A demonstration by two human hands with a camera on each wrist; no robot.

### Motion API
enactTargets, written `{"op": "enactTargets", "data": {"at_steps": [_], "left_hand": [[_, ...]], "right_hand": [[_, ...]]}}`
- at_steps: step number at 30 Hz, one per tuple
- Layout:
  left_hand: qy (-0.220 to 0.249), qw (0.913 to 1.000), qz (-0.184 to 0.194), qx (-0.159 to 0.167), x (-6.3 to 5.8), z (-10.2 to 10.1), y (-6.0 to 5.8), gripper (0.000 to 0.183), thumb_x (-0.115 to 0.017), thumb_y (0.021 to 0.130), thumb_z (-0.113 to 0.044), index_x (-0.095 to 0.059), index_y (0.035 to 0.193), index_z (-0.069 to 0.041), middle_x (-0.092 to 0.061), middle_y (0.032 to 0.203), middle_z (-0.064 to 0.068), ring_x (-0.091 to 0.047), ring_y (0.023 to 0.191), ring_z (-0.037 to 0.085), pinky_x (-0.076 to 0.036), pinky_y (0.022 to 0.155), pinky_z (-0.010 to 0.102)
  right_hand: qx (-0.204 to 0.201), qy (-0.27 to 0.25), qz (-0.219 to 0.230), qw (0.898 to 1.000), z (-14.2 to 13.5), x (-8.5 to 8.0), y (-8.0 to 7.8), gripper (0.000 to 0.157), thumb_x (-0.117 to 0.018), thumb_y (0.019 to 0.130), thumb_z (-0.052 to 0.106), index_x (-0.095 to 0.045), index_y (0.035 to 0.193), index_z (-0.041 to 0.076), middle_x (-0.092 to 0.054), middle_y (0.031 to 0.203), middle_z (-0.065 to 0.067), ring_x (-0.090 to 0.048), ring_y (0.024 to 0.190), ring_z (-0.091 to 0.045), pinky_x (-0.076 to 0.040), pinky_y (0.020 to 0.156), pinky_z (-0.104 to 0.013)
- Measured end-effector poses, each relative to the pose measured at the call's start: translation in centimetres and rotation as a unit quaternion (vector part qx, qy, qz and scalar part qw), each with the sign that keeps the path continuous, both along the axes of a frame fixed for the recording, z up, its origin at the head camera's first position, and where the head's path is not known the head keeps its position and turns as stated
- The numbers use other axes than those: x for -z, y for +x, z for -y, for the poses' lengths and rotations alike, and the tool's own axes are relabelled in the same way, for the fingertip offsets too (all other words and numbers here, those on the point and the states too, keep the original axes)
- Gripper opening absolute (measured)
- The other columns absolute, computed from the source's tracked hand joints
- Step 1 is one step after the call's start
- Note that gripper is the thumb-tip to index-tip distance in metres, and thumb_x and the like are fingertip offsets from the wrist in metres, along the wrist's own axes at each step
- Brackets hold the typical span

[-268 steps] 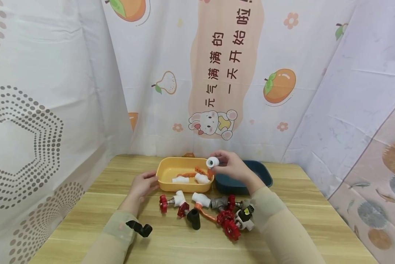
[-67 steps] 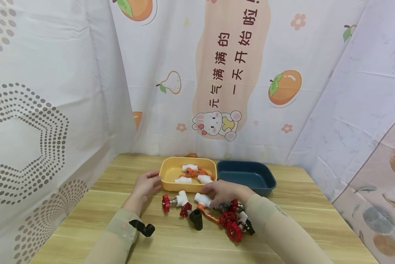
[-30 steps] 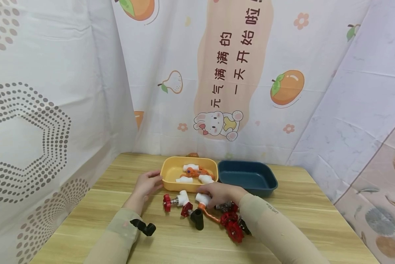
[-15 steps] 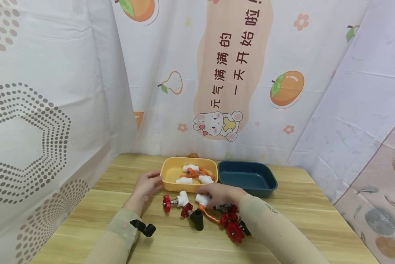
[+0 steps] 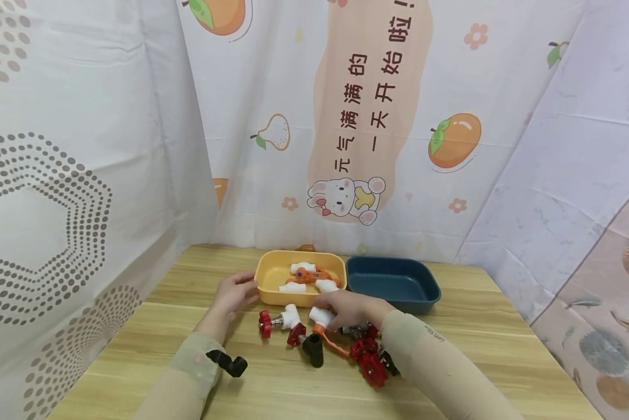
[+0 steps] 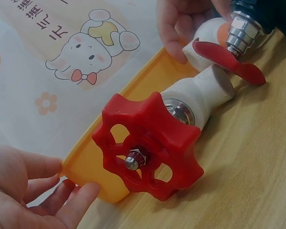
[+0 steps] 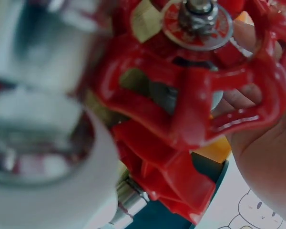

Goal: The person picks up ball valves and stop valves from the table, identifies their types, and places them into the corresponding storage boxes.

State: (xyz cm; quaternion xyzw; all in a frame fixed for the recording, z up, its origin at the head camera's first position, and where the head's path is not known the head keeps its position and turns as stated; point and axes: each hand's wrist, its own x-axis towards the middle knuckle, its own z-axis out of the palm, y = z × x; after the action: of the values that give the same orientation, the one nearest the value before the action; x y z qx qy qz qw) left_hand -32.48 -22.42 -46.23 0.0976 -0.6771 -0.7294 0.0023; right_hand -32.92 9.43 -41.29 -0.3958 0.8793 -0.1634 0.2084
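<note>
At the left end of the yellow bin (image 5: 288, 298), my left hand (image 5: 233, 296) holds the corner, thumb in front and fingertips at the rim. My right hand (image 5: 353, 308) grips a white ball valve (image 5: 321, 315) with an orange lever (image 5: 337, 349), lying in front of the bin. The left wrist view shows its fingers around the white body (image 6: 200, 52). Inside the bin lie several white fittings (image 5: 292, 287) and orange levers (image 5: 314, 275). Under my right hand and forearm, red-handwheel valves (image 5: 372, 367) are partly hidden; a red handwheel (image 7: 195, 95) fills much of the right wrist view.
A dark blue bin (image 5: 393, 280) stands against the yellow one's right side. In front are a white valve with a red handwheel (image 5: 264, 324) and a black-bodied valve (image 5: 313, 350). A printed curtain (image 5: 272, 204) hangs behind the wooden table (image 5: 272, 391).
Earlier my right hand held a white fitting above the yellow bin; now a white piece with an orange lever lies there. That hand moved down, then slightly left onto the ball valve. Left hand stayed.
</note>
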Motion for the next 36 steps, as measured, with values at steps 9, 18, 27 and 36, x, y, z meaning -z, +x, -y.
{"op": "enactTargets", "data": {"at_steps": [9,18,27,36], "left_hand": [[0.0,1.0,-0.001,0.001,0.1,0.0,0.0,0.047,-0.06,0.101,-0.002,-0.049,0.146,0.005,-0.049,0.144,0.027,-0.058,0.124,0.039,-0.057,0.092,0.04],[0.004,1.0,0.001,-0.003,0.0,-0.1,0.0,0.047,-0.06,0.1,0.0,-0.049,0.145,0.005,-0.049,0.144,0.028,-0.059,0.123,0.039,-0.058,0.09,0.037],[0.001,1.0,0.004,-0.002,0.0,-0.2,0.1,0.047,-0.059,0.1,0.0,-0.049,0.145,0.005,-0.049,0.144,0.028,-0.056,0.125,0.041,-0.058,0.089,0.037],[0.003,1.0,0.002,-0.001,0.0,-0.1,0.1,0.046,-0.059,0.101,0.0,-0.049,0.146,0.005,-0.048,0.145,0.028,-0.055,0.127,0.042,-0.057,0.092,0.038]], "right_hand": [[0.012,-0.026,0.002,1.0,-0.2,-0.9,0.0,0.057,-0.079,0.089,0.02,-0.056,0.142,0.022,-0.061,0.104,0.011,-0.058,0.091,-0.011,-0.051,0.083,-0.03],[0.02,-0.045,0.001,0.999,-0.6,-1.6,-0.1,0.054,-0.08,0.089,0.022,-0.058,0.137,0.033,-0.063,0.112,0.009,-0.06,0.092,-0.012,-0.053,0.083,-0.03],[0.037,-0.066,0.001,0.997,-1.2,-3.2,0.4,0.06,-0.08,0.089,0.021,-0.055,0.142,0.028,-0.065,0.127,-0.001,-0.063,0.1,-0.011,-0.055,0.089,-0.034],[0.045,-0.094,-0.02,0.994,-2.3,-4.4,0.2,0.062,-0.08,0.089,0.024,-0.055,0.144,0.027,-0.066,0.127,0.001,-0.064,0.103,-0.011,-0.055,0.092,-0.037]]}}
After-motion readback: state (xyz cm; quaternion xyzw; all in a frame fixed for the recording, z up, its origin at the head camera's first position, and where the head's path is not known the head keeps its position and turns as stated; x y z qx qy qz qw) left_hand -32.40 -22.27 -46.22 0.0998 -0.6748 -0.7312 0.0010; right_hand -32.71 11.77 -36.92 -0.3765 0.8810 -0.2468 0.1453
